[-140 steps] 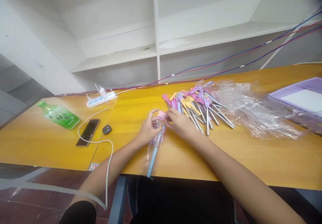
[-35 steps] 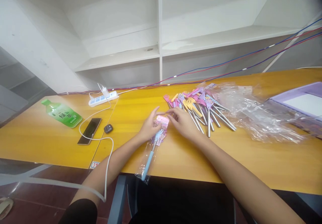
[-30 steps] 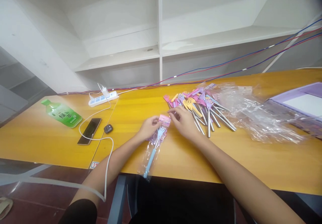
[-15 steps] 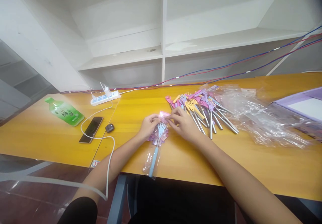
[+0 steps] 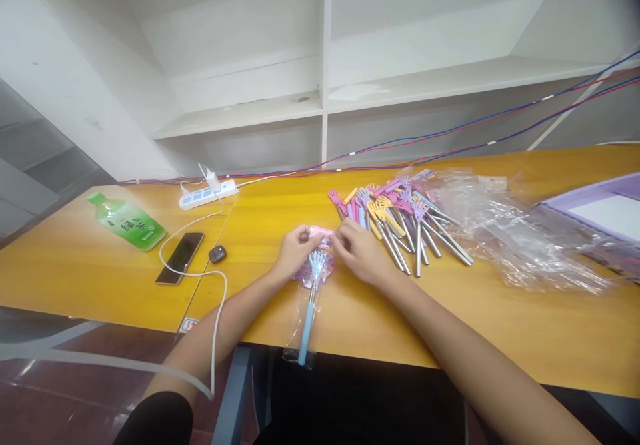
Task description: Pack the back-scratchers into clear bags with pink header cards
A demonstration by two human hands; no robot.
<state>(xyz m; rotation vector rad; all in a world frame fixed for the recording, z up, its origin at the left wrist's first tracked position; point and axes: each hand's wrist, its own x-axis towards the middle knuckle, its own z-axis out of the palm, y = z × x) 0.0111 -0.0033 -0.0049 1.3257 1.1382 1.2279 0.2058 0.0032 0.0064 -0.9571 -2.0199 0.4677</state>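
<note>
A light-blue back scratcher (image 5: 307,328) with a hand-shaped head lies inside a clear plastic bag (image 5: 293,351), its handle reaching past the table's front edge. At the bag's top is a pink-and-white header card (image 5: 320,231). My left hand (image 5: 296,250) pinches the card's left side between thumb and fingers. The card's right side is pinched by my right hand (image 5: 356,248). Under the scratcher's head lie several purple-pink cards (image 5: 327,270), partly covered by the bag. To the right of my hands rests a pile of back scratchers (image 5: 395,215) in pink, yellow, purple and blue.
Clear plastic bags (image 5: 525,231) are heaped right of the pile, beside a purple box (image 5: 600,198). Leftward are a black earbud case (image 5: 217,253), a phone (image 5: 181,258), a green bottle (image 5: 127,221) and a power strip (image 5: 209,194). A white cable (image 5: 224,298) crosses my left arm.
The bagged scratcher and its card have shifted slightly toward me. My right hand has moved down and its fingers have folded in closer to the card.
</note>
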